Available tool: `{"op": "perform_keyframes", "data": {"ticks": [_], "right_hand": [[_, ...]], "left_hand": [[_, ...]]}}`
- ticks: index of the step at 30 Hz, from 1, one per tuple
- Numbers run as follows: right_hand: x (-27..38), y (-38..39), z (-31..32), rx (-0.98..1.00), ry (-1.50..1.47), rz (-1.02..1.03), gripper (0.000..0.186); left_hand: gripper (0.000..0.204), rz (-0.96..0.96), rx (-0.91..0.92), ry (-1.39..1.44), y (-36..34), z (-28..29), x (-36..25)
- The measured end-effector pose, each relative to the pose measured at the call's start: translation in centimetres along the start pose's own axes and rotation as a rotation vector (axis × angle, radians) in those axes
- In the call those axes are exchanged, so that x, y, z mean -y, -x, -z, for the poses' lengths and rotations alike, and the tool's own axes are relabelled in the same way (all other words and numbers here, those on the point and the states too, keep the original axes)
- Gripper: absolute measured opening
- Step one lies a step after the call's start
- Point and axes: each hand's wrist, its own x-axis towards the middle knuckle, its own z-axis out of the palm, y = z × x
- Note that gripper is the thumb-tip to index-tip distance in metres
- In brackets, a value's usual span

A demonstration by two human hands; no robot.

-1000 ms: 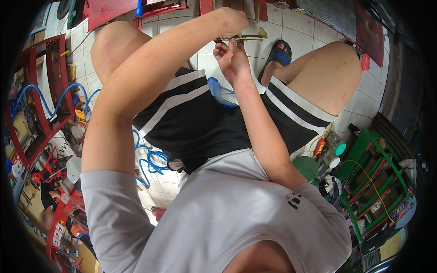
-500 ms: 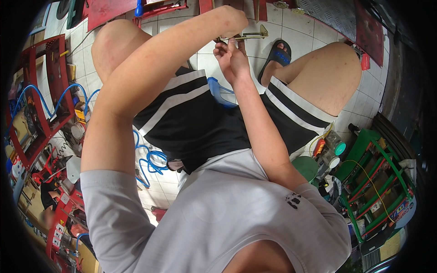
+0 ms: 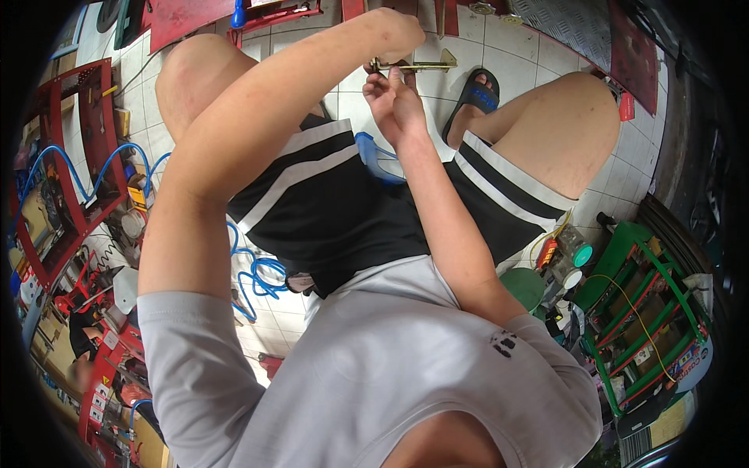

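Note:
A brass-coloured metal bracket (image 3: 429, 66), a long thin bar with a flat pointed plate at one end, lies level over the tiled floor between my knees. My right hand (image 3: 396, 105) pinches it from the near side between thumb and fingertips, palm turned up and the other fingers half curled. Just above, my left hand (image 3: 399, 35) is bent over and closed at the bracket's left part. Its fingers curl away beneath, so what they grip is hidden. A small dark part of the piece shows between the two hands.
Red metal frames (image 3: 273, 15) stand ahead, with a blue-handled tool (image 3: 238, 14). My sandalled foot (image 3: 477, 93) is right of the hands. Blue hose (image 3: 261, 277) coils at left below; a red rack (image 3: 74, 179) lies beyond. A green metal rack (image 3: 647, 312) and jars (image 3: 573, 248) stand right.
The bracket has turned slightly, so its bar and end plate show at a different angle. My right hand has shifted a little to the left; my left hand has barely moved.

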Motion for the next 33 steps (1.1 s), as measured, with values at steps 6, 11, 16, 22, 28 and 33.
{"op": "perform_keyframes", "data": {"ticks": [6, 11, 16, 22, 28, 33], "right_hand": [[0.0, -0.1, 0.1, 0.008, 0.021, 0.009, 0.026], [0.0, -0.1, 0.0, -0.007, 0.058, 0.019, 0.025], [0.4, 0.0, 0.0, -0.012, -0.023, -0.043, 0.024], [0.2, 0.1, -0.5, -0.056, -0.014, -0.025, 0.024], [0.3, -0.1, -0.3, -0.044, 0.016, 0.002, 0.024], [0.2, 0.0, -0.4, -0.034, 0.02, -0.005, 0.025]], "left_hand": [[0.033, -0.024, 0.016, 0.007, 0.1, 0.1, 0.0], [0.035, -0.016, -0.056, -0.013, 0.1, -0.1, 0.2], [0.03, 0.014, 0.016, 0.012, 0.1, 0.3, 0.1], [0.03, 0.051, -0.035, 0.04, -0.2, 0.0, 0.5], [0.03, 0.025, -0.007, 0.064, 0.9, 1.2, 0.1], [0.03, 0.0, -0.014, 0.06, 0.4, 0.4, 0.5]]}}
